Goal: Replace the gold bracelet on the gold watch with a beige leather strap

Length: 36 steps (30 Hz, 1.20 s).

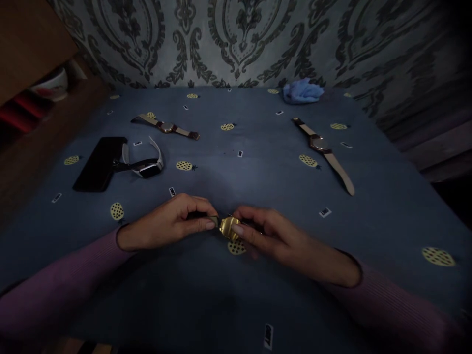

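Observation:
Between my two hands, above the near middle of the blue tablecloth, is a gold-coloured round watch (229, 228). Thumb and fingers of my left hand (167, 223) pinch the dark strap on the watch's left side. My right hand (282, 236) grips the gold case from the right, its thumb lying on the flat metal face. The part of the watch beyond the case on the right is mostly hidden by my right fingers.
On the blue tablecloth (258, 182) lie a black phone (99, 164), a white smartwatch (149, 169) beside it, a strap watch (167, 127) at back left and another (320, 143) at right. A crumpled blue cloth (302, 91) sits near the patterned wall.

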### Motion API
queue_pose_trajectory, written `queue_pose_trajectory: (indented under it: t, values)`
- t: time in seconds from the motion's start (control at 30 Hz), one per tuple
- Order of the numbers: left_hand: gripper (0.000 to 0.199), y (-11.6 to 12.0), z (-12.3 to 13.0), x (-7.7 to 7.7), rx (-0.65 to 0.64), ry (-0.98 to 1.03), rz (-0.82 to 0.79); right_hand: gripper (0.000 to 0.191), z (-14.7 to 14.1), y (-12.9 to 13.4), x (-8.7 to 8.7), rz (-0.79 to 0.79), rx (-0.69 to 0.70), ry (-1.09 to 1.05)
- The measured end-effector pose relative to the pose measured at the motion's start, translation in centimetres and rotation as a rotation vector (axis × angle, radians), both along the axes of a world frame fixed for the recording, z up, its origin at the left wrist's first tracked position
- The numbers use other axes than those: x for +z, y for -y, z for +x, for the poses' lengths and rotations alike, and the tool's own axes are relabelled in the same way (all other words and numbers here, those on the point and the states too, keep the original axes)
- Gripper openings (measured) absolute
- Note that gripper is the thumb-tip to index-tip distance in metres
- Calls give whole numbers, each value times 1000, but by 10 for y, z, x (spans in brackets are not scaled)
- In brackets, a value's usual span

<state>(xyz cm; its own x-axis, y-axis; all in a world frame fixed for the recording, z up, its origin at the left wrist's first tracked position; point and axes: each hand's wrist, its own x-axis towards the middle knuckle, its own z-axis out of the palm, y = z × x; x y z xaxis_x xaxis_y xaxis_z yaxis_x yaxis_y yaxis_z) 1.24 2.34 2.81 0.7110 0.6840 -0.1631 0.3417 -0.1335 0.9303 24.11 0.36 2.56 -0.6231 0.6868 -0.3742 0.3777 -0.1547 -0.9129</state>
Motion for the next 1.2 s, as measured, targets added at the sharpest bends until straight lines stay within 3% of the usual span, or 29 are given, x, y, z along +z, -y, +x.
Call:
queue_pose_trajectory:
  t: [0.8, 1.2]
  values:
    - [16, 1, 2, 0, -9, -20, 39, 36, -1, 2, 0, 104, 11, 42]
    - [18, 2, 2, -2, -18, -57, 121, 26, -11, 10, 1, 421, -48, 157]
